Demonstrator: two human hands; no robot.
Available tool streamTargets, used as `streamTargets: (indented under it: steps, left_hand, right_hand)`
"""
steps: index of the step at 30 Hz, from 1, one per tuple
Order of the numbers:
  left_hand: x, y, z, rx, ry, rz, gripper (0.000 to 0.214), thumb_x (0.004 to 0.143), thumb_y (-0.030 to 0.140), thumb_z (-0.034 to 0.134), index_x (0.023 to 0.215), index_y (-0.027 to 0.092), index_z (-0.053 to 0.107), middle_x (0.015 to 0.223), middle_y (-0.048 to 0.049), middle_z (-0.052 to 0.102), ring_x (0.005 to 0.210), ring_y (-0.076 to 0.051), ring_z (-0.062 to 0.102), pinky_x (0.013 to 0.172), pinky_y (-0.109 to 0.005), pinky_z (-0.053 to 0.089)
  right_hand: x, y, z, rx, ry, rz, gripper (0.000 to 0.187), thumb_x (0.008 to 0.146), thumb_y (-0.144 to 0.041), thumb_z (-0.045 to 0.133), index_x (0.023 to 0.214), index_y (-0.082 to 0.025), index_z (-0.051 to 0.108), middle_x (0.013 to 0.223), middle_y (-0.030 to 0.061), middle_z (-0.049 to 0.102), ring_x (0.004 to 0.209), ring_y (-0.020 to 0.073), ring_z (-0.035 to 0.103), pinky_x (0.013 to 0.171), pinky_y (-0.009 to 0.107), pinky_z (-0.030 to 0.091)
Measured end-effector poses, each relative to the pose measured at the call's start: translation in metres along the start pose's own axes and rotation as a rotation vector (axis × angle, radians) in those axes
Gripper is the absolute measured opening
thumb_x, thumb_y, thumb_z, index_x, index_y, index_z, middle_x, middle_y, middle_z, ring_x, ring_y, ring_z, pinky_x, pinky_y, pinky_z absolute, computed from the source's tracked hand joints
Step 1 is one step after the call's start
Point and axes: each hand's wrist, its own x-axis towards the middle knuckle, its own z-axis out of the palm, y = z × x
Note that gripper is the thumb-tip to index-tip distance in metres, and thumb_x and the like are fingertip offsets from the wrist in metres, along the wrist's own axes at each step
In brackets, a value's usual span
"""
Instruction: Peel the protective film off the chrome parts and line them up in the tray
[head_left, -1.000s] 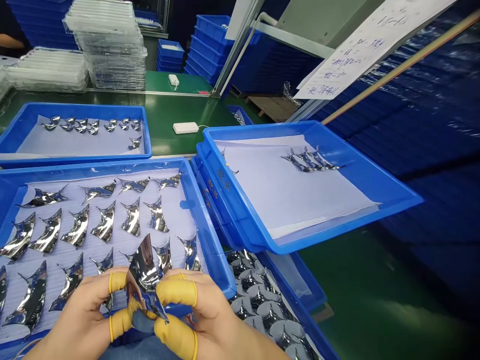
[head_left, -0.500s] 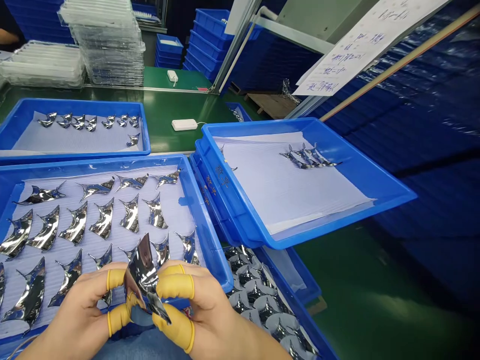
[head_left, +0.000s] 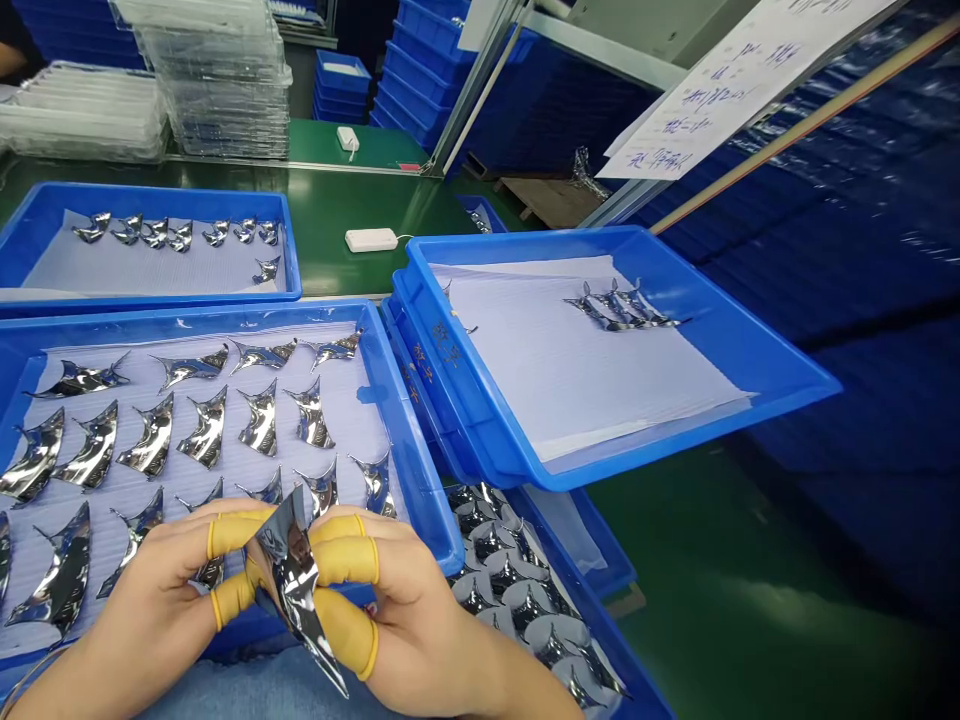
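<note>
A shiny, curved chrome piece with pointed ends [head_left: 294, 570] is held upright between both my hands, over the near edge of a blue tray. My left hand [head_left: 176, 570] grips its left side, and my right hand [head_left: 397, 600] pinches its right side with thumb and fingers. Yellow finger cots cover the thumbs and several fingertips. Just beyond lie rows of similar chrome pieces [head_left: 204, 430] on white paper in the large blue tray [head_left: 416, 450]. Parts of the nearest row are hidden behind my hands.
At right, a stacked blue tray [head_left: 559, 480] holds a few chrome pieces [head_left: 622, 305]. Below it, another bin carries many dark shiny pieces [head_left: 525, 610]. A smaller-piece tray [head_left: 292, 240], a white device [head_left: 371, 240] and clear plastic trays [head_left: 214, 90] stand farther back.
The chrome piece has been turned between my fingers, its lower tip now pointing further down and toward me. Both hands still hold it. The view has shifted slightly.
</note>
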Motion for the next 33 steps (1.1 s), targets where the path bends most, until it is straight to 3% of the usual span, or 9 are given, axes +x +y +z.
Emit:
streamTargets:
  steps: [6, 14, 22, 27, 33]
  left_hand:
    - [-0.001, -0.009, -0.003, 0.067, 0.026, 0.044, 0.024, 0.080, 0.012, 0.067, 0.096, 0.028, 0.075, 0.105, -0.0012, 0.078, 0.095, -0.017, 0.073, 0.085, -0.024, 0.059]
    - [0.008, -0.010, -0.008, 0.078, 0.043, 0.131, 0.030, 0.080, 0.001, 0.059, 0.092, 0.026, 0.072, 0.105, -0.0004, 0.077, 0.104, -0.018, 0.069, 0.088, -0.029, 0.058]
    - [0.011, -0.008, -0.009, 0.104, 0.047, 0.123, 0.028, 0.080, 0.004, 0.060, 0.088, 0.028, 0.072, 0.105, 0.0027, 0.076, 0.102, -0.016, 0.068, 0.087, -0.025, 0.056]
    - [0.011, -0.008, -0.009, 0.092, 0.053, 0.116, 0.028, 0.080, 0.004, 0.061, 0.089, 0.028, 0.073, 0.104, 0.0003, 0.077, 0.101, -0.019, 0.069, 0.085, -0.030, 0.058]
    - [0.006, -0.011, -0.002, 0.040, 0.026, 0.072, 0.029, 0.081, 0.006, 0.064, 0.096, 0.029, 0.072, 0.106, 0.0010, 0.076, 0.103, -0.017, 0.068, 0.089, -0.028, 0.057]
  right_hand:
    - [0.002, -0.002, 0.001, -0.012, 0.010, -0.007, 0.007, 0.089, -0.012, 0.058, 0.089, -0.018, 0.061, 0.080, 0.0033, 0.070, 0.072, 0.0124, 0.062, 0.071, 0.026, 0.054]
    - [0.002, -0.002, 0.000, -0.024, -0.036, 0.008, 0.009, 0.091, -0.014, 0.057, 0.095, -0.017, 0.064, 0.088, 0.0060, 0.074, 0.083, 0.0144, 0.068, 0.080, 0.031, 0.055]
    - [0.003, -0.002, 0.001, -0.016, -0.030, 0.009, 0.011, 0.090, -0.010, 0.057, 0.094, -0.016, 0.065, 0.088, 0.0058, 0.074, 0.085, 0.0145, 0.069, 0.083, 0.032, 0.054]
    - [0.002, -0.001, 0.000, -0.033, -0.023, 0.012, 0.010, 0.092, -0.014, 0.056, 0.095, -0.019, 0.064, 0.089, 0.0050, 0.074, 0.086, 0.0143, 0.068, 0.083, 0.031, 0.054]
    - [0.001, 0.001, 0.000, -0.015, 0.014, 0.009, 0.006, 0.090, -0.015, 0.058, 0.089, -0.019, 0.063, 0.081, 0.0042, 0.072, 0.073, 0.0137, 0.064, 0.072, 0.029, 0.054]
